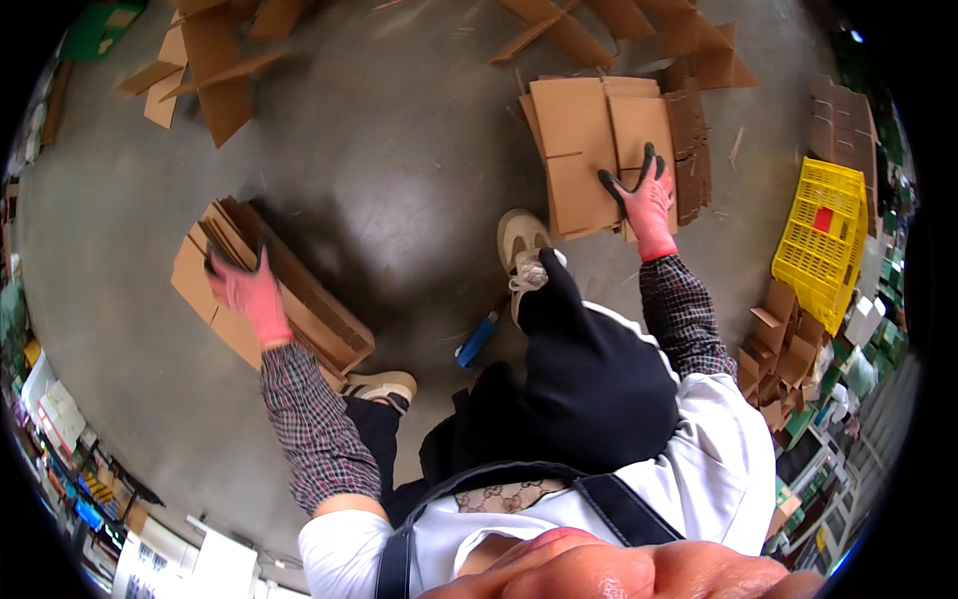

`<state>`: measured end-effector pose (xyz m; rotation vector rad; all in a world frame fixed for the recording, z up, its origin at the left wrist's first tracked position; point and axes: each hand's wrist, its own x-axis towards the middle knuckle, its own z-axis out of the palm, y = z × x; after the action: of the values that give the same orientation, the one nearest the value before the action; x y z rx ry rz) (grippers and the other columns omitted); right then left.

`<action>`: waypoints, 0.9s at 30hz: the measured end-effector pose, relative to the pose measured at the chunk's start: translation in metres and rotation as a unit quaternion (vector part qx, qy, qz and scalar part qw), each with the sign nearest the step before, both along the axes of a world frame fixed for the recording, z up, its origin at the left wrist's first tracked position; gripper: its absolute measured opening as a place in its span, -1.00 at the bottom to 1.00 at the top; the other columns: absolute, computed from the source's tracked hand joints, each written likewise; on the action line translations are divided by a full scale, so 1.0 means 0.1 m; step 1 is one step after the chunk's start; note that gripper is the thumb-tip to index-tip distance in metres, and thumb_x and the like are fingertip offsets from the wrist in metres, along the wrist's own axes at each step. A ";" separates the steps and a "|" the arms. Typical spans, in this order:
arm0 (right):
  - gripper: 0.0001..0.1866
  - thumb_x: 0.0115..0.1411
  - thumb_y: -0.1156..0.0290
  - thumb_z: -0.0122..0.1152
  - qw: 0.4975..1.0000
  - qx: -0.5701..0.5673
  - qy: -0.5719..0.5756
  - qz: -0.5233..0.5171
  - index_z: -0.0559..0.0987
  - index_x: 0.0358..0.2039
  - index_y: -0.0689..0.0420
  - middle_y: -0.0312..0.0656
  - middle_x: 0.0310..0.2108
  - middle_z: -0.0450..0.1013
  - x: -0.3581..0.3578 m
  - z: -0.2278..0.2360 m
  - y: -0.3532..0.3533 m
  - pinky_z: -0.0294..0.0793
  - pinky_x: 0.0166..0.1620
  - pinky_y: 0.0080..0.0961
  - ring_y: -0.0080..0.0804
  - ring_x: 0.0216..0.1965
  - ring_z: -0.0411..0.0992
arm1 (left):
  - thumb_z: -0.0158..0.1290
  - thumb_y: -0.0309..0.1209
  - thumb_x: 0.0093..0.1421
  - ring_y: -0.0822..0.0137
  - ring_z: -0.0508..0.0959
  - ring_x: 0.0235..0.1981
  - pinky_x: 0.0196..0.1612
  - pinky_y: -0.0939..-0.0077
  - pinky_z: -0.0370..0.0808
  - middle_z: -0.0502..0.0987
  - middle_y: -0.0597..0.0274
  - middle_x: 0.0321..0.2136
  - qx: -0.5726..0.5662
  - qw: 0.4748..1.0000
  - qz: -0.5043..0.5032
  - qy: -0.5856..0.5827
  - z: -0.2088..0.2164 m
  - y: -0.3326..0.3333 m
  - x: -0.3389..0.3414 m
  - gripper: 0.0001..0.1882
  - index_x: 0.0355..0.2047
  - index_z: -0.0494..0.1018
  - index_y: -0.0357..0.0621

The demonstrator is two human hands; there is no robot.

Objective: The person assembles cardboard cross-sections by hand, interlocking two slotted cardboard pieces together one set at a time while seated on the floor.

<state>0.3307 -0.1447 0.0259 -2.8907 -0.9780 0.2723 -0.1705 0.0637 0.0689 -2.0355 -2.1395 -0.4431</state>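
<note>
My left hand (249, 299), in a pink glove with dark fingertips, grips the upper part of a bundle of flattened cardboard boxes (314, 299). That bundle leans at a slant on the floor by my left shoe, and part of the fingers is hidden against the cardboard. On the right, a second stack of flattened cardboard boxes (574, 150) lies in front of my other shoe. My right hand (649, 205), gloved alike, rests on its top sheet with thumb and fingers spread apart.
Between my feet a blue-handled tool (477, 339) lies on the grey floor (399, 180). Loose cardboard pieces (215, 70) lie at the far left, others (689, 35) at the far right. A yellow plastic crate (820, 240) and small brown boxes (783, 349) stand at the right.
</note>
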 end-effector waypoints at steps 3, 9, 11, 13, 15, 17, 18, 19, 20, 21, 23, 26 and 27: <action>0.09 -0.18 -0.32 0.21 0.999 -0.030 -0.033 0.004 -0.01 0.27 -0.08 0.12 0.22 -0.02 0.08 -0.20 -0.02 -0.04 0.15 0.21 0.10 0.23 -0.06 | 0.16 -0.01 0.01 0.00 0.29 0.06 0.10 0.24 0.23 0.21 -0.10 0.09 -0.183 0.938 0.249 0.157 -0.58 -0.36 -1.56 -0.20 0.11 0.18 -0.28; -0.21 -0.05 -0.06 0.22 0.980 -0.123 -0.091 0.125 0.22 0.18 -0.08 0.07 0.17 0.05 -0.01 -0.26 -0.12 0.02 0.16 0.11 0.06 0.20 0.01 | 0.15 -0.21 0.08 0.19 0.30 0.09 0.15 0.40 0.18 0.30 -0.02 0.09 -0.169 0.848 0.208 -0.457 -0.31 -0.43 -1.40 -0.33 0.08 0.22 -0.41; -0.24 -0.06 -0.08 0.24 0.979 -0.072 -0.069 0.179 0.28 0.14 -0.09 0.01 0.16 0.09 -0.13 -0.30 -0.04 0.08 0.13 0.07 0.01 0.17 0.07 | 0.16 -0.22 0.06 0.05 0.26 0.12 0.18 0.31 0.17 0.23 -0.13 0.13 -0.049 0.947 0.104 -0.299 -0.45 -0.42 -2.13 -0.30 0.07 0.20 -0.47; -0.20 -0.09 -0.12 0.25 0.989 0.018 0.026 0.142 0.26 0.16 -0.11 -0.04 0.16 0.11 0.00 -0.19 -0.14 0.08 0.12 0.07 -0.04 0.17 0.08 | 0.14 -0.33 0.07 0.13 0.41 -0.07 0.03 0.37 0.33 0.38 -0.10 -0.05 -0.088 0.942 0.173 -0.275 -0.13 -0.33 -1.81 -0.44 -0.01 0.27 -0.48; -0.14 -0.12 -0.14 0.27 0.994 0.043 -0.060 0.086 0.21 0.18 -0.12 -0.07 0.16 0.12 0.05 -0.05 -0.10 0.08 0.11 0.09 -0.06 0.17 0.08 | 0.08 -0.46 0.08 0.26 0.52 -0.27 -0.13 0.49 0.45 0.51 -0.04 -0.24 -0.093 0.912 0.142 -0.372 0.65 -0.18 -1.04 -0.59 -0.08 0.34 -0.46; -0.04 -0.16 -0.17 0.30 0.995 -0.038 -0.051 0.082 0.14 0.22 -0.09 -0.04 0.15 0.11 0.25 -0.13 -0.13 0.09 0.10 0.10 -0.04 0.18 0.05 | 0.05 -0.48 0.08 0.29 0.52 -0.30 -0.16 0.50 0.44 0.52 0.01 -0.27 -0.117 0.892 0.078 -0.430 0.87 -0.12 -0.43 -0.64 -0.11 0.36 -0.42; -0.02 -0.17 -0.17 0.30 0.993 -0.085 -0.048 0.072 0.13 0.22 -0.07 -0.04 0.15 0.12 0.23 -0.19 -0.12 0.12 0.09 0.09 -0.02 0.16 0.09 | 0.05 -0.46 0.08 0.28 0.52 -0.29 -0.16 0.47 0.44 0.52 0.03 -0.27 -0.126 0.897 0.030 -0.423 0.92 -0.08 -0.19 -0.64 -0.11 0.37 -0.40; -0.01 -0.17 -0.16 0.31 0.988 -0.135 -0.051 0.061 0.12 0.22 -0.06 -0.03 0.15 0.13 0.22 -0.24 -0.16 0.15 0.07 0.09 0.00 0.14 0.12 | 0.07 -0.40 0.06 0.23 0.53 -0.28 -0.16 0.40 0.43 0.52 0.06 -0.26 -0.179 0.922 0.008 -0.344 1.00 -0.15 0.36 -0.59 -0.09 0.36 -0.36; -0.02 -0.20 -0.16 0.33 0.988 -0.138 -0.039 0.050 0.16 0.20 -0.06 -0.03 0.11 0.18 0.16 -0.18 -0.08 0.19 0.06 0.03 -0.01 0.10 0.18 | 0.09 -0.35 0.04 0.14 0.54 -0.29 -0.17 0.34 0.43 0.53 -0.02 -0.30 -0.140 0.962 -0.082 -0.222 0.87 -0.20 0.61 -0.58 -0.10 0.36 -0.29; -0.02 -0.23 -0.16 0.35 0.987 -0.152 -0.035 0.034 0.20 0.18 -0.05 -0.03 0.08 0.23 0.15 -0.08 -0.07 0.24 0.05 -0.02 -0.02 0.07 0.23 | 0.08 -0.28 0.07 0.06 0.50 -0.19 -0.09 0.29 0.39 0.49 -0.10 -0.24 -0.268 0.936 -0.049 -0.221 0.80 -0.23 0.92 -0.55 -0.05 0.33 -0.22; -0.31 -0.09 0.15 0.40 0.998 0.033 0.030 0.036 0.39 0.04 0.15 -0.04 -0.10 0.40 0.47 -0.27 -0.27 0.41 -0.10 -0.42 -0.27 -0.11 0.40 | 0.05 -0.26 0.08 0.00 0.50 -0.20 -0.17 0.22 0.42 0.50 -0.02 -0.24 -0.326 0.937 -0.084 -0.095 0.20 -0.30 1.21 -0.52 0.00 0.29 -0.15; -0.73 0.12 0.60 0.12 0.877 0.288 0.385 -0.017 0.48 -0.12 0.32 -0.23 -0.22 0.47 0.20 0.17 -0.02 0.36 -0.08 -0.66 -0.59 -0.16 0.37 | 0.04 -0.28 0.08 0.05 0.52 -0.23 -0.20 0.24 0.44 0.49 0.07 -0.18 -0.324 0.939 -0.106 -0.051 -0.60 -0.51 1.27 -0.50 0.05 0.26 -0.01; -0.69 0.12 0.63 0.10 0.869 0.282 0.404 0.028 0.43 -0.08 0.33 -0.23 -0.16 0.44 0.01 0.44 0.12 0.34 -0.01 -0.62 -0.56 -0.11 0.37 | 0.03 -0.29 0.08 0.06 0.52 -0.24 -0.20 0.24 0.44 0.48 0.09 -0.16 -0.313 0.940 -0.104 -0.089 -0.63 -0.57 1.29 -0.50 0.06 0.25 0.03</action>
<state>0.3318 -0.1323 0.0695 -1.9088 -0.7823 0.9236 -0.0412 0.0065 0.0057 -2.6578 -2.4007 0.0580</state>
